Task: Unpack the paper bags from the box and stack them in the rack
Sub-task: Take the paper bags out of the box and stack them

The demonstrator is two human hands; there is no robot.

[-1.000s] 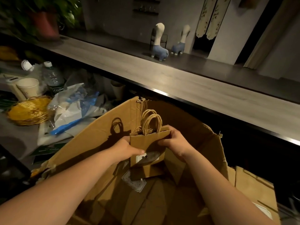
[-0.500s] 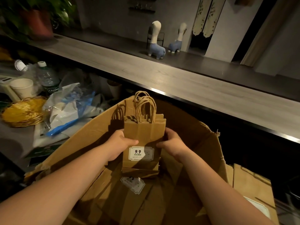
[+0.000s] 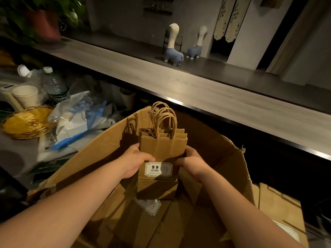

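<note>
On the left, the bundle of paper bags is being pinched at its edge by the left hand, thumb laid across the front; on the right, the opposite edge is being clamped by the right hand in a matching grip. The bundle is being held upright above the open box, with more bags lying flat on the box floor beneath it.

The likeliest fault, as judged from here, is that inner bags are being held only by side pressure: if that pressure is relaxed, the middle ones could be let slide down and out. The twisted handles are being left free at the top and could be snagged on the torn box flap. The rack is not being shown, so the route to it cannot be judged.

The bags are being seen as flat-folded brown kraft paper, edges stepped slightly at the top, with a white label reading "9.9" on the front one.
</note>
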